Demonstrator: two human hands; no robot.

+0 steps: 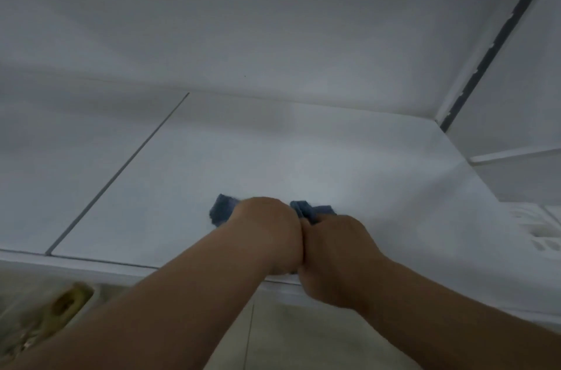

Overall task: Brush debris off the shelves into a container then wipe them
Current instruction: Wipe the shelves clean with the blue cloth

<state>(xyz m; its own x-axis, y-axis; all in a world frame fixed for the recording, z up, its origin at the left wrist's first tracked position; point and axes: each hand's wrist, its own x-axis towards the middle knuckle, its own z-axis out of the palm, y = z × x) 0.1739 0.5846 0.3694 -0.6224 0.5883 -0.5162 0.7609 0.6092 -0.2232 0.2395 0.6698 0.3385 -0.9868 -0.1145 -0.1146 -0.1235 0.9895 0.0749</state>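
The white shelf (303,157) stretches bare beyond the knuckles to its back wall. Both fists, left hand (268,233) and right hand (337,254), touch side by side, gripping a blue cloth (223,208) lying crosswise near the shelf's front edge.

A white perforated plastic basket (543,233) sits at the right edge, a dark slotted strip (498,45) runs up the right corner of the white wall, and a blurred yellowish object (68,303) lies lower left.
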